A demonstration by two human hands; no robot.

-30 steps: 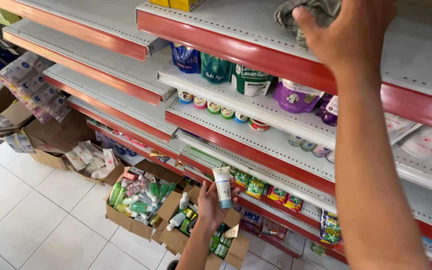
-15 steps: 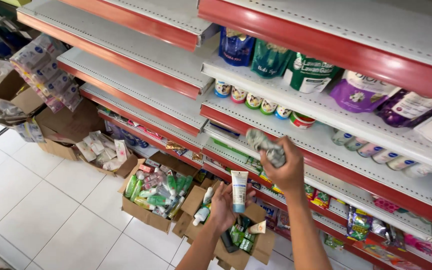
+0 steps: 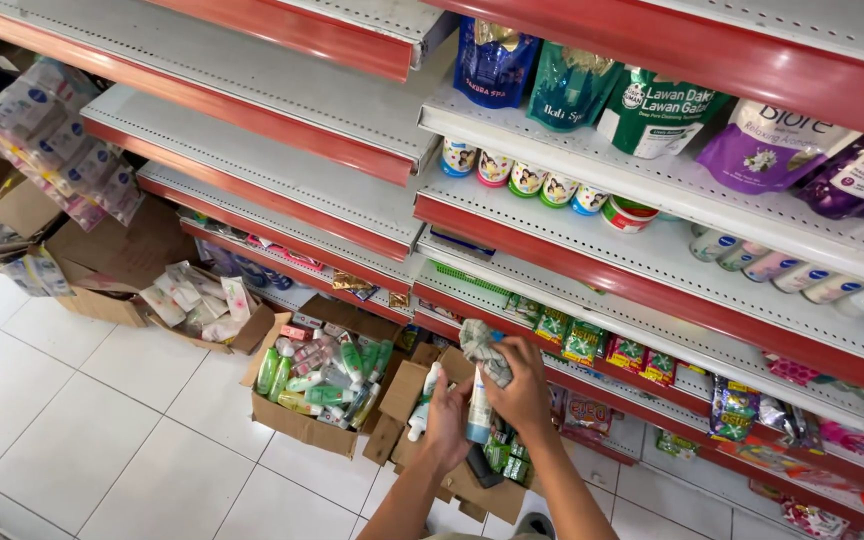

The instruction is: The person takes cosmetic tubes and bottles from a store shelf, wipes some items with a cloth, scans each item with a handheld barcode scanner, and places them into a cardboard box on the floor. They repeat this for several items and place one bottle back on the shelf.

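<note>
The tube [image 3: 479, 408] stands nearly upright between both hands, white with a pale blue lower part, its long axis running top to bottom with the upper end tipped slightly toward the shelves. The left hand [image 3: 446, 422] is wrapped round the tube's left side, fingers curled shut on it from below and behind. The right hand [image 3: 524, 388] sits just to the right and a little higher, fingers bunched on a grey crumpled cloth [image 3: 481, 343] that is pressed against the tube's top end. So the cloth lies directly above the tube, touching it, and the right hand covers the tube's upper right flank. Both hands are touching the tube; the left one carries it, the right one brings the cloth to it.

All of this hangs in the air, over the floor [image 3: 102, 430], straight above an open cardboard box [image 3: 472, 485] with more small bottles and tubes inside. To the left, just beside it, another cardboard box [image 3: 297, 420] is packed with green and white bottles. To the right and behind the hands run the red-edged shelves [image 3: 652, 290], the lower ones lined with green sachets [image 3: 584, 342], well within reach of the right hand. Higher up stand small round tubs [image 3: 527, 178] and pouches [image 3: 569, 88], well apart from the hands.
</note>
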